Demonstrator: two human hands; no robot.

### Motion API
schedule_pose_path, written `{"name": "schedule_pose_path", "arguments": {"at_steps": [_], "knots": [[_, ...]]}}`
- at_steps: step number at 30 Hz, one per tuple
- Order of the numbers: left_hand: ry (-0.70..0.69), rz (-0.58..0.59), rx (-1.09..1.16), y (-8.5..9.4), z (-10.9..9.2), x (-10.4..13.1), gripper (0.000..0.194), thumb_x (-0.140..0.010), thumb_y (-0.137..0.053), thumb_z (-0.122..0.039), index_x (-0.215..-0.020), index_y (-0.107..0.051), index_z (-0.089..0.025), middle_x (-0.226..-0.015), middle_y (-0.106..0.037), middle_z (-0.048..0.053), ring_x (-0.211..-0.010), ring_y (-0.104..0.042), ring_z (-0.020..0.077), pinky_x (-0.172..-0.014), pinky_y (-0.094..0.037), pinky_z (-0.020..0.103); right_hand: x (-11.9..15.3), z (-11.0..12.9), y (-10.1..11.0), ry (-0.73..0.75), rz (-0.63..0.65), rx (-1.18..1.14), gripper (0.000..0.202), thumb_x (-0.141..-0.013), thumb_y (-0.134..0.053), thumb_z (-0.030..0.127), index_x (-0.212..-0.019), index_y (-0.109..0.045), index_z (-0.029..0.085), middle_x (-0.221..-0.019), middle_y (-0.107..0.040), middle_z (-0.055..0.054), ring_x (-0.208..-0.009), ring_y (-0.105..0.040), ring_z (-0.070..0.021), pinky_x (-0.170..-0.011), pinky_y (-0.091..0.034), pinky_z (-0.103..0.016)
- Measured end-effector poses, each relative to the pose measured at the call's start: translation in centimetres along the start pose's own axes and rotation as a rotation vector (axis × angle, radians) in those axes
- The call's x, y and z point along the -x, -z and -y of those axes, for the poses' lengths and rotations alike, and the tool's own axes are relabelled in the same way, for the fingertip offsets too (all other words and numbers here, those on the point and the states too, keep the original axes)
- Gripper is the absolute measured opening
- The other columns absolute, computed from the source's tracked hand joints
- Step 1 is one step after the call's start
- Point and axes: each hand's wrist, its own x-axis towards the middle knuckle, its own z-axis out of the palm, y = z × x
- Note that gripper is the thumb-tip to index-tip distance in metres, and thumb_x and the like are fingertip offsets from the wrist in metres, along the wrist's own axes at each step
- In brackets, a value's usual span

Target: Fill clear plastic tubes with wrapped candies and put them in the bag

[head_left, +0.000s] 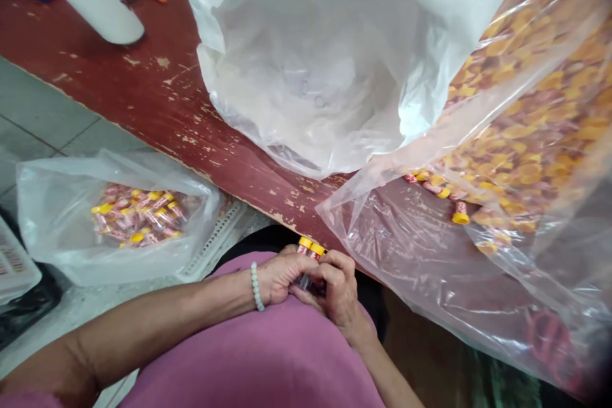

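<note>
Close to my body, at the table edge, both hands meet around a few small yellow-capped tubes [316, 252] with red and white labels. My left hand [285, 273], with a beaded bracelet on the wrist, is closed around the tubes from the left. From the right, my right hand [342, 287] is closed on them with bent fingers. The caps point away from me. My fingers hide the lower parts of the tubes, so their number is unclear. A clear plastic bag [382, 229] spreads over the table just right of my hands.
More capped tubes [526, 140] fill the bag at right. A white plastic-lined bag [306, 76] gapes open on the red table [157, 102]. At lower left, a translucent bag [52, 217] holds tubes beside a white crate [217, 236]. A white cup [102, 9] stands at upper left.
</note>
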Motion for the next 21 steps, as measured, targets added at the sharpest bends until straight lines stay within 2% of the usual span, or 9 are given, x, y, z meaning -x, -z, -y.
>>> {"name": "schedule_pose_path", "arguments": {"at_steps": [3, 7, 11, 17, 21], "knots": [[0.022, 0.002, 0.012, -0.1, -0.2, -0.1, 0.013, -0.043, -0.057, -0.001, -0.052, -0.055, -0.010, -0.051, -0.054, 0.000, -0.051, -0.052, 0.0117, -0.049, -0.042, 0.021, -0.2, 0.0, 0.2, -0.049, 0.012, -0.017, 0.032, -0.078, -0.064, 0.034, -0.101, -0.045, 0.022, -0.095, -0.043, -0.004, -0.084, -0.052, -0.0145, -0.064, -0.050, -0.026], [0.061, 0.036, -0.032, 0.2, -0.3, -0.1, 0.015, -0.042, -0.054, 0.002, -0.050, -0.055, -0.010, -0.052, -0.056, 0.001, -0.051, -0.053, 0.0122, -0.050, -0.043, 0.021, -0.7, 0.4, 0.1, -0.092, -0.053, -0.025, 0.041, -0.073, -0.067, 0.040, -0.099, -0.043, 0.021, -0.094, -0.043, -0.004, -0.081, -0.051, -0.0141, -0.061, -0.048, -0.026], [0.035, 0.074, -0.075, 0.7, 0.1, -0.1, 0.011, -0.043, -0.052, -0.001, -0.049, -0.055, -0.009, -0.051, -0.057, 0.003, -0.051, -0.053, 0.0132, -0.050, -0.042, 0.021, -0.2, 0.9, -0.3, -0.091, -0.110, -0.026, 0.045, -0.069, -0.070, 0.042, -0.098, -0.042, 0.021, -0.090, -0.042, -0.002, -0.078, -0.050, -0.0144, -0.059, -0.047, -0.027], [0.002, 0.091, -0.094, 1.0, 0.6, -0.3, 0.010, -0.043, -0.051, -0.003, -0.050, -0.054, -0.010, -0.050, -0.055, 0.002, -0.049, -0.052, 0.0115, -0.051, -0.042, 0.021, 0.8, 1.2, -0.9, -0.149, -0.171, -0.008, 0.051, -0.063, -0.076, 0.043, -0.095, -0.044, 0.020, -0.091, -0.043, -0.003, -0.078, -0.048, -0.0144, -0.059, -0.047, -0.027], [0.009, 0.085, -0.077, 0.9, 0.5, -0.4, 0.014, -0.042, -0.051, -0.004, -0.053, -0.056, -0.010, -0.053, -0.058, 0.003, -0.049, -0.052, 0.0115, -0.049, -0.042, 0.020, 0.7, 1.3, -1.0, -0.189, -0.160, -0.056, 0.050, -0.063, -0.076, 0.041, -0.094, -0.043, 0.020, -0.089, -0.042, -0.001, -0.076, -0.048, -0.0134, -0.059, -0.046, -0.026]]}}
